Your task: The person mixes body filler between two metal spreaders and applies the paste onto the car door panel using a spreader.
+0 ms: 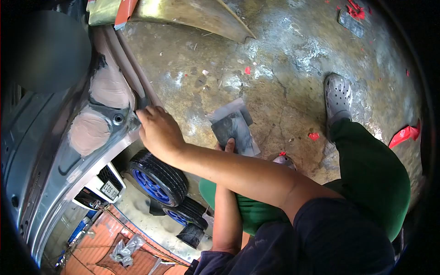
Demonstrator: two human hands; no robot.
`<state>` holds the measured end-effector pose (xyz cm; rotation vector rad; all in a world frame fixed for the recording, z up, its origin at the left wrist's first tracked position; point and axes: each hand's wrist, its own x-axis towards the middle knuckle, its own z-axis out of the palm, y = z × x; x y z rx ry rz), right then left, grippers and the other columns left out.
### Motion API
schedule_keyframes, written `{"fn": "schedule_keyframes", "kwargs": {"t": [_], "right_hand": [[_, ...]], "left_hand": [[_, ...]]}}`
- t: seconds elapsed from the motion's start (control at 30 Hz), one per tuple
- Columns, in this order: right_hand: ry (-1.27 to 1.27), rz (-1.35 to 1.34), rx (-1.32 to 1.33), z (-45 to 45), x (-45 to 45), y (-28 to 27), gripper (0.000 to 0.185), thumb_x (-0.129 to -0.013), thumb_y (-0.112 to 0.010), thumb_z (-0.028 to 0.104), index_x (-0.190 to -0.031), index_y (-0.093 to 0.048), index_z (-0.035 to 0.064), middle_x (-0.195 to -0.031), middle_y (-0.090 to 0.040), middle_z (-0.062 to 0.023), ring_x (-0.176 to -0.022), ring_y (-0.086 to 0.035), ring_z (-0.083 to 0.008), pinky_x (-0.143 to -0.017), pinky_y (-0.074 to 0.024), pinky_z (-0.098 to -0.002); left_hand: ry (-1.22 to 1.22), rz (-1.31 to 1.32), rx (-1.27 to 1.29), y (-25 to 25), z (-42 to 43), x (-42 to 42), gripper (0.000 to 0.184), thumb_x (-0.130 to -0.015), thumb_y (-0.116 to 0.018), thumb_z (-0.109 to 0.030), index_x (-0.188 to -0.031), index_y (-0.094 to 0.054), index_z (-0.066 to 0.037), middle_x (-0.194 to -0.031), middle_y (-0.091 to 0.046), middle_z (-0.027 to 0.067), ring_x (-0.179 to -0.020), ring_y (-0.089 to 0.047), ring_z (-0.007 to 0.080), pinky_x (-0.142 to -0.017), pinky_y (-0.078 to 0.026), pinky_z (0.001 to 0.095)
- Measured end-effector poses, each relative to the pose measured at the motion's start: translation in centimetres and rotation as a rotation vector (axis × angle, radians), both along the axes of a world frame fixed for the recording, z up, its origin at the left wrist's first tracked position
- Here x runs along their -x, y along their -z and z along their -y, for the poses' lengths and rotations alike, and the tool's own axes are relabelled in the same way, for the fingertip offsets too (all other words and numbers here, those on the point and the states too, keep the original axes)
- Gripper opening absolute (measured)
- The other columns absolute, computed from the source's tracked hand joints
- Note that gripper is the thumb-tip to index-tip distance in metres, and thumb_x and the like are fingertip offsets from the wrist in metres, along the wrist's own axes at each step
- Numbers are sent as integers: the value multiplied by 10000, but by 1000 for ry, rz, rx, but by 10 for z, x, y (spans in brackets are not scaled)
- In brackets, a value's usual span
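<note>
My left hand grips a few sheets of grey sandpaper, the thumb lying on top and the fingers hidden beneath. My right arm crosses over the left one. At the edge of a grey car body panel, my right hand has its fingers bent together, the fingertips against the panel. Whatever they may hold is hidden. Two pinkish-brown filler patches cover rounded areas of the panel beside that hand. Between the patches and my fingers is a small round hole.
Below the panel stand black tires with blue rims. A yellowish curved panel lies at the top. Red scraps are scattered on the stained concrete floor. An orange corrugated surface shows at lower left.
</note>
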<state>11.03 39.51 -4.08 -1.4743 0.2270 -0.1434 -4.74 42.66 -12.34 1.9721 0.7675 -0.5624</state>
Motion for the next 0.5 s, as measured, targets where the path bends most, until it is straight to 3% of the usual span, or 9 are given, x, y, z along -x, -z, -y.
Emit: {"fn": "schedule_keyframes", "kwargs": {"t": [0.07, 0.17, 0.2, 0.23, 0.27, 0.3, 0.37, 0.43, 0.5], "right_hand": [[-104, -10, -3, 4, 9, -5, 316, -849, -586, 67, -1154, -582, -14, -1065, -613, -169, -940, -631, -362, -817, -528, -458], [-93, -35, -113, 16, 5, 6, 304, -864, -577, 59, -1163, -584, 5, -1086, -621, -188, -895, -656, -371, -775, -547, -463], [-36, -38, -120, 16, -7, 19, 300, -879, -565, 49, -1177, -582, 25, -1106, -636, -212, -906, -669, -373, -772, -555, -460], [20, -12, -132, 25, -19, 27, 288, -883, -561, 40, -1170, -578, 20, -1067, -672, -196, -903, -682, -361, -768, -559, -449], [-101, -90, -92, 48, -34, 25, 292, -881, -567, 44, -1172, -572, 35, -994, -689, -174, -872, -683, -364, -748, -558, -452], [-9, -21, -16, 49, -49, 35, 266, -874, -568, 67, -1137, -602, 86, -955, -691, -159, -839, -677, -372, -736, -551, -466], [0, 87, 121, 57, -72, 44, 248, -865, -557, 88, -1095, -638, 134, -975, -684, -169, -861, -665, -383, -758, -538, -478], [-27, 145, 160, 61, -91, 46, 264, -867, -530, 77, -1089, -654, 147, -981, -683, -170, -893, -660, -393, -780, -531, -484], [-35, 195, 167, 61, -104, 46, 297, -869, -504, 61, -1102, -662, 155, -1000, -681, -175, -930, -652, -399, -803, -524, -484]], "left_hand": [[-36, 76, 168, 7, -5, 5, 479, -941, -669, -349, -1251, -580, 5, -1028, -659, 85, -851, -578, 169, -810, -462, 307], [-4, -14, -91, -14, 14, -2, 480, -939, -658, -324, -1277, -562, 4, -1059, -668, 98, -916, -603, 191, -858, -466, 319], [24, 19, -39, -17, 14, -1, 450, -945, -644, -290, -1267, -558, 12, -1065, -667, 101, -922, -608, 185, -853, -472, 313], [53, 52, 15, -19, 14, 0, 420, -951, -630, -256, -1258, -554, 21, -1071, -667, 103, -928, -613, 178, -848, -478, 306], [83, 86, 73, -20, 14, 0, 391, -957, -615, -222, -1249, -550, 30, -1077, -666, 106, -935, -618, 172, -843, -484, 300], [113, 120, 132, -20, 14, -1, 361, -963, -601, -187, -1239, -546, 39, -1083, -666, 108, -941, -623, 165, -838, -490, 294], [-81, 11, 224, -10, 5, 2, 277, -976, -568, -164, -1169, -554, 33, -1010, -648, 68, -869, -597, 119, -774, -466, 262], [-83, 44, 252, -7, 2, 2, 206, -968, -590, -177, -1089, -573, -11, -856, -626, 8, -694, -569, 81, -590, -449, 226], [-79, 66, 218, -6, 2, 2, 174, -972, -586, -180, -1043, -570, -21, -796, -595, -21, -635, -514, 50, -538, -389, 213]]}}
